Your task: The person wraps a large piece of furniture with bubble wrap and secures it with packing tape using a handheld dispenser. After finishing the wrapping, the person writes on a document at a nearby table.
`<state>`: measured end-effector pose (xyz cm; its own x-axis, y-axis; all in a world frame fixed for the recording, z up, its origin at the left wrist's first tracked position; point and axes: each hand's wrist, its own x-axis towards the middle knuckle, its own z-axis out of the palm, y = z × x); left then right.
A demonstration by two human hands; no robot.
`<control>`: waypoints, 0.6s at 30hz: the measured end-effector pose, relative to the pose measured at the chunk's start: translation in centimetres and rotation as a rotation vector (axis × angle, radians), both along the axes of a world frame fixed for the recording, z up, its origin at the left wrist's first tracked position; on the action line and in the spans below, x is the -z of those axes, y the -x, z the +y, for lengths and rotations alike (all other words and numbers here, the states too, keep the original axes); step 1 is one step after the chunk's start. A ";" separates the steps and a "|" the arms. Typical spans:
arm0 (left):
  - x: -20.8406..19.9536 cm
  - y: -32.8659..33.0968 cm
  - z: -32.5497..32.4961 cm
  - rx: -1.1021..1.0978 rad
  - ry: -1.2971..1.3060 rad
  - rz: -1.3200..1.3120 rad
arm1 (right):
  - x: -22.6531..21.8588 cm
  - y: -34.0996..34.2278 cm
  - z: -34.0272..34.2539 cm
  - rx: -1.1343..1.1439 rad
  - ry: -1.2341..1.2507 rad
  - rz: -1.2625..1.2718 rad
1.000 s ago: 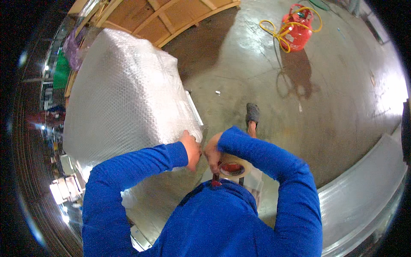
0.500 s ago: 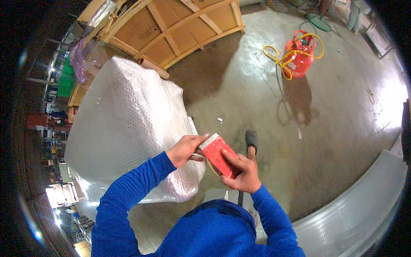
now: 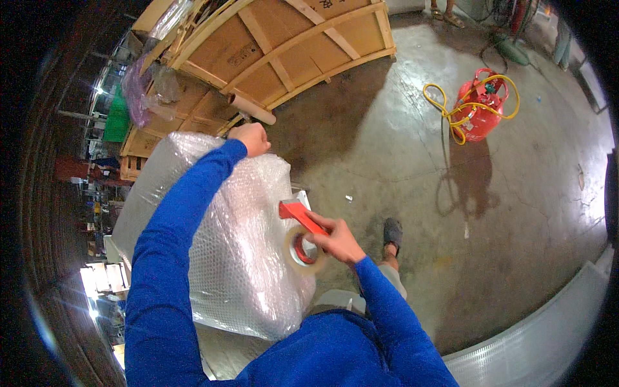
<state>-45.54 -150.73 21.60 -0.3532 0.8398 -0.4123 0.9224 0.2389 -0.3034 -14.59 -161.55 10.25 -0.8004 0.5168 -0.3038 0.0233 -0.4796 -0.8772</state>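
My right hand [image 3: 340, 242] is wrapped round the handle of a red tape dispenser [image 3: 298, 212], which carries a wide roll of tape [image 3: 292, 248]. The dispenser is tilted, its head at the right side of a large bundle covered in bubble wrap [image 3: 225, 258]. My left arm stretches over this bundle. At the bundle's far edge, my left hand [image 3: 251, 139] is closed in a fist; what its fingers hold, if anything, is hidden. Just beyond that fist lies a brown cardboard tube [image 3: 253, 109].
A big wooden crate [image 3: 284, 51] stands beyond the bundle. On the concrete floor to the right is a red gas cylinder [image 3: 478, 116] with a looped yellow hose [image 3: 433, 100]. A sheet of translucent panel [image 3: 535, 335] lies at the lower right. Another person's feet [image 3: 448, 18] show at the top.
My left hand has left the dispenser and reached forward to the bundle's far edge, closing into a fist. My right hand has turned the dispenser and brought it nearer the bundle. The view has shifted.
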 end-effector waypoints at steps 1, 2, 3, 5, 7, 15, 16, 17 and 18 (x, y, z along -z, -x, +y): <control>-0.1 1.4 1.1 0.021 0.083 0.046 | 0.2 1.7 1.1 -0.055 0.028 0.021; 0.1 2.6 1.9 0.048 0.132 0.214 | 0.5 3.5 2.1 -0.070 0.049 0.074; 0.0 3.6 2.0 0.008 0.148 0.241 | 0.6 5.8 2.9 -0.062 0.054 0.133; -0.2 4.9 2.1 -0.023 0.149 0.312 | 1.3 8.5 4.5 -0.104 0.035 0.189; -0.3 5.2 1.9 -0.094 0.101 0.424 | 2.0 10.1 5.4 -0.198 0.020 0.192; -0.9 1.0 -2.2 0.204 0.403 0.198 | 2.7 10.2 7.1 -0.299 -0.042 0.177; -0.8 0.4 -2.9 0.209 0.419 0.274 | 2.6 9.8 6.7 -0.306 0.018 0.173; -0.8 -0.1 -3.7 0.337 0.451 0.300 | 2.6 9.4 6.2 -0.276 0.056 0.155; -0.8 -0.5 -4.2 0.462 0.467 0.327 | 2.7 8.4 5.4 -0.269 0.087 0.216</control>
<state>-45.06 -154.90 22.41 -0.1720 0.6952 -0.6979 0.7423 -0.3743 -0.5558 -22.98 -156.13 7.55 -0.9549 0.2584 -0.1463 -0.0228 -0.5551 -0.8315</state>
